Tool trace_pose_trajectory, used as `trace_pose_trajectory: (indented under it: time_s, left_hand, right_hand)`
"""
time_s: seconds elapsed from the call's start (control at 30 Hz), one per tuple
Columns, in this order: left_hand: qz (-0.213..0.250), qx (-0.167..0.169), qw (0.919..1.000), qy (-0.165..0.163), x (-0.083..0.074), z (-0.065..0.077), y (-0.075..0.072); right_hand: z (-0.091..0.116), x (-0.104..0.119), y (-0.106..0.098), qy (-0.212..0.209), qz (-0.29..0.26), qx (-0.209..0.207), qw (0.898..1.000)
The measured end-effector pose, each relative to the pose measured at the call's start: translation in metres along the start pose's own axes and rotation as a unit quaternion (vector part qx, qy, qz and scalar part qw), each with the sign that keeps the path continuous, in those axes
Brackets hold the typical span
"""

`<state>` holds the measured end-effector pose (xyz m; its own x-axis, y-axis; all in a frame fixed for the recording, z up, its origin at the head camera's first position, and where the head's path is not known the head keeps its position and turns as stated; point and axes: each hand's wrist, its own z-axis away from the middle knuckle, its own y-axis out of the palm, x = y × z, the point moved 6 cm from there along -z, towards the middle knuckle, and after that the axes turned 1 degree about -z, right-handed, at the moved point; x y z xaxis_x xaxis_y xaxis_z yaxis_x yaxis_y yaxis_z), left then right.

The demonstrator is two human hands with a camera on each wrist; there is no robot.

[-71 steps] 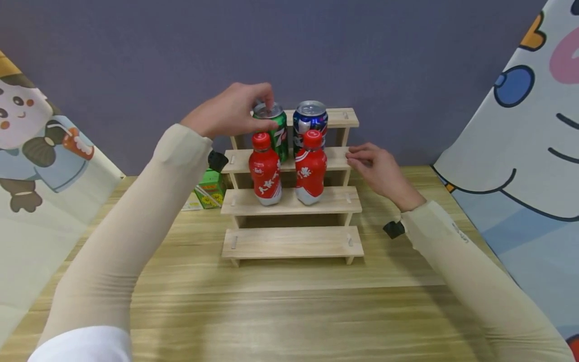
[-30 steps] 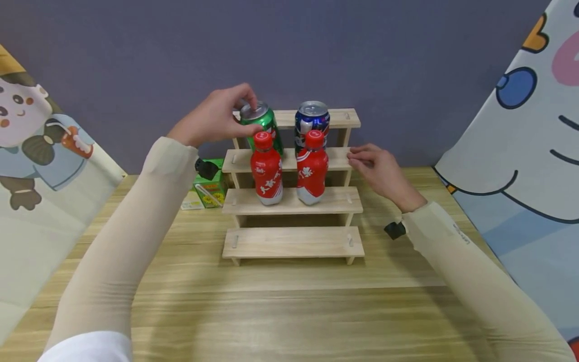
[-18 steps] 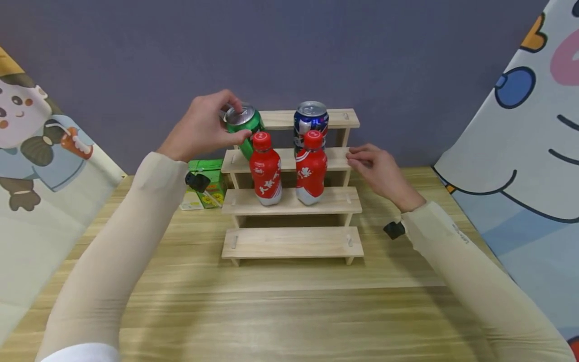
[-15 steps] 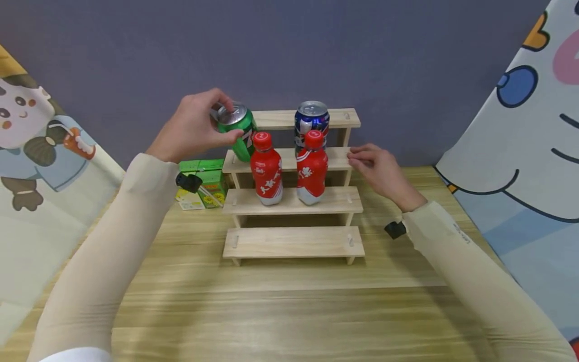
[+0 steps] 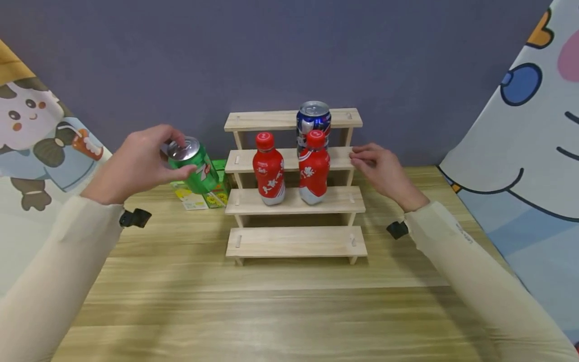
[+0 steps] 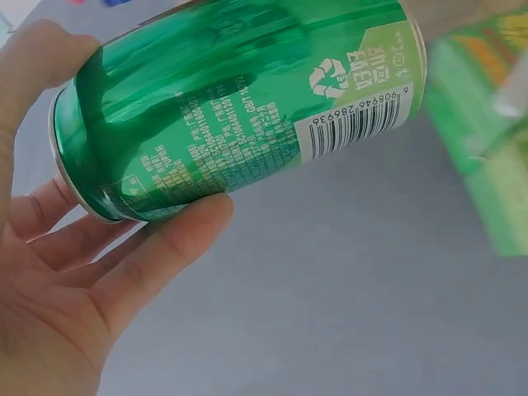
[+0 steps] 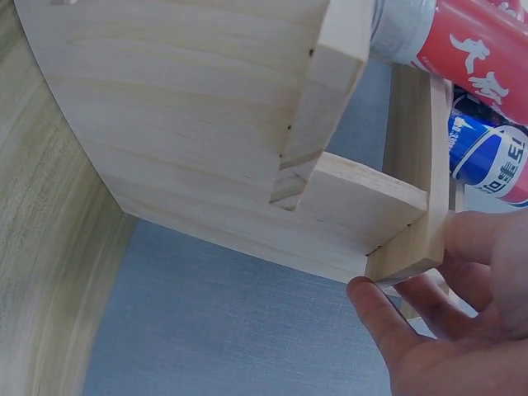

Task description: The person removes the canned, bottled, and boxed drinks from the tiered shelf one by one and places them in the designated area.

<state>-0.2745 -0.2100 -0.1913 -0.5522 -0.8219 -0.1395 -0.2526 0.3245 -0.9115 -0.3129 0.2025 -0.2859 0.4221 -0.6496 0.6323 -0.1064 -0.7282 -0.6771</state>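
Observation:
My left hand (image 5: pixel 140 161) grips a green 7UP can (image 5: pixel 203 173) near its top, holding it tilted in the air left of the tiered wooden stand (image 5: pixel 294 242). The left wrist view shows the can's barcode side, with thumb and fingers around its top end. At the stand's right side, my right hand (image 5: pixel 380 171) pinches the end of the second shelf from the top. Two red bottles with white writing, a left bottle (image 5: pixel 269 173) and a right bottle (image 5: pixel 314 173), stand upright one shelf lower. Behind the right one is a blue can (image 5: pixel 313 120), partly hidden.
Green drink cartons (image 5: pixel 219 193) stand on the wood-grain table (image 5: pixel 271 311) left of the stand, partly covered by the can. A grey wall (image 5: pixel 289 50) rises behind. Cartoon-printed panels flank the table, one panel (image 5: pixel 520 151) on the right.
My left hand has lifted the green can off the stand from behind the left bottle and carried it left and down, over the cartons. My right hand keeps its place on the stand.

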Motion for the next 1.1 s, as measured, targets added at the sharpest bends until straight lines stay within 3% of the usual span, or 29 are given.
trace_pose_trajectory:
  time_s: [0.27,0.43,0.57,0.77,0.93,1.1]
  left_hand:
    - [0.003,0.029,0.9995,0.008,0.019,0.028,0.048]
    - [0.024,0.079,0.9965,-0.005,0.026,0.036,0.083]
    - [0.036,0.095,0.9947,-0.012,0.033,0.038,0.102]
    - [0.051,0.098,0.9937,-0.020,0.042,0.033,0.121]
    - [0.074,0.104,0.9913,-0.035,0.048,0.030,0.127]
    - [0.061,0.073,0.9954,-0.007,0.049,0.029,0.124]
  right_hand:
    - [0.000,0.000,-0.002,-0.001,0.001,-0.001,1.000]
    - [0.001,0.001,-0.002,0.004,0.001,0.000,1.000]
    - [0.001,0.001,-0.001,0.005,0.001,0.001,1.000]
    - [0.000,0.000,-0.001,0.002,0.006,-0.003,1.000]
    - [-0.001,0.000,-0.001,0.002,0.002,-0.004,1.000]
    - [0.000,-0.001,0.000,0.008,-0.006,-0.002,1.000]
